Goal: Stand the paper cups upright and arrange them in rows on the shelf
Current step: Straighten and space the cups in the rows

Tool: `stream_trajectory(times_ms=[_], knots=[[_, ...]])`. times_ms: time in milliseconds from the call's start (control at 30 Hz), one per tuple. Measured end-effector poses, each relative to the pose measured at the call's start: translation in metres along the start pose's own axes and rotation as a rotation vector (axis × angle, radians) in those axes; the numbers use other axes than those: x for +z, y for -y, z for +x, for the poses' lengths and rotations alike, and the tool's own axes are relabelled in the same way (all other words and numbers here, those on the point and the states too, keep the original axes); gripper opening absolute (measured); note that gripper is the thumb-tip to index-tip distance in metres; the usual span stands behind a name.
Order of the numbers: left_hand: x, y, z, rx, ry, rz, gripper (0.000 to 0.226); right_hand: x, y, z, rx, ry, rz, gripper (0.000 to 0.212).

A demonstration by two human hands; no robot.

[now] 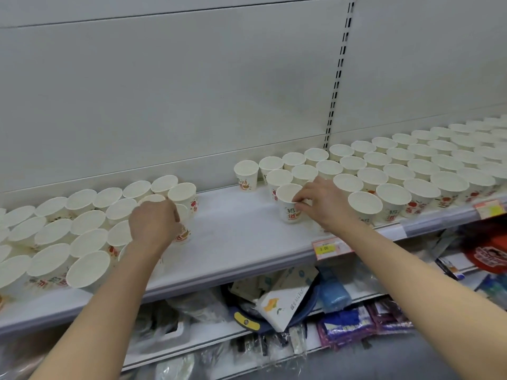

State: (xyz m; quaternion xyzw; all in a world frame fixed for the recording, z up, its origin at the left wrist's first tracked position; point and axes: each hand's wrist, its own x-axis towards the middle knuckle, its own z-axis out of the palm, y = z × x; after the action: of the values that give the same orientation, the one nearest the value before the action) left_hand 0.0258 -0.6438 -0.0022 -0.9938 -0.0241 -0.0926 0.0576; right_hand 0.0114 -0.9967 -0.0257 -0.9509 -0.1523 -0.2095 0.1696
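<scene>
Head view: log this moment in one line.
left hand: grips cup | right hand: pinches cup rim | shelf: bare gap between groups

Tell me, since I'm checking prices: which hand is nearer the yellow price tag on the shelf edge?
Right. The right hand grips a cup just above and behind the yellow price tag; the left hand is far off to its left.

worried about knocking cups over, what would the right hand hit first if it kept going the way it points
Probably the upright white paper cup that the right hand already pinches at the rim; beyond it the bare white shelf looks free.
</scene>
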Motion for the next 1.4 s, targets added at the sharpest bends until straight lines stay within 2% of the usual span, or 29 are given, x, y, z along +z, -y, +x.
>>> stream_trajectory(times_ms=[167, 267, 433, 600, 800, 1033, 1133, 1200, 1267, 1334, 1400], knots=[[-0.008, -0.006, -0.012, 0.099, -0.068, -0.323, 0.011, 0.002, 0.001, -0.007, 0.069, -0.002, -0.085, 0.008], [-0.017, -0.025, -0.019, 0.193, 0.000, -0.533, 0.010, 0.000, 0.001, -0.008, 0.076, 0.000, -0.094, 0.008], [-0.019, -0.048, -0.025, 0.331, 0.081, -0.661, 0.014, -0.003, 0.004, -0.006, 0.075, 0.043, -0.094, 0.015], [-0.033, -0.060, -0.042, 0.374, 0.139, -0.790, 0.011, -0.009, 0.024, -0.013, -0.035, -0.141, 0.150, 0.021], [-0.042, -0.071, -0.057, 0.434, 0.199, -0.877, 0.008, -0.014, 0.059, -0.014, -0.131, 0.057, 0.407, 0.015], [-0.049, -0.068, -0.049, 0.410, 0.198, -0.910, 0.008, -0.016, 0.067, -0.009, -0.038, 0.175, 0.527, 0.008], [-0.038, -0.043, -0.016, 0.285, 0.068, -0.885, 0.009, -0.012, 0.067, 0.004, 0.037, 0.169, 0.543, 0.009], [-0.026, -0.019, 0.009, 0.124, -0.024, -0.751, 0.008, -0.012, 0.061, 0.015, 0.093, 0.135, 0.475, 0.009], [-0.013, 0.005, 0.034, 0.027, -0.023, -0.549, 0.019, -0.004, 0.055, 0.032, 0.115, 0.104, 0.363, 0.009], [-0.001, 0.016, 0.053, 0.058, 0.045, -0.390, 0.031, 0.005, 0.054, 0.049, 0.094, 0.106, 0.230, 0.006], [0.007, 0.018, 0.065, 0.127, 0.102, -0.267, 0.033, 0.014, 0.055, 0.063, 0.069, 0.122, 0.111, 0.005]])
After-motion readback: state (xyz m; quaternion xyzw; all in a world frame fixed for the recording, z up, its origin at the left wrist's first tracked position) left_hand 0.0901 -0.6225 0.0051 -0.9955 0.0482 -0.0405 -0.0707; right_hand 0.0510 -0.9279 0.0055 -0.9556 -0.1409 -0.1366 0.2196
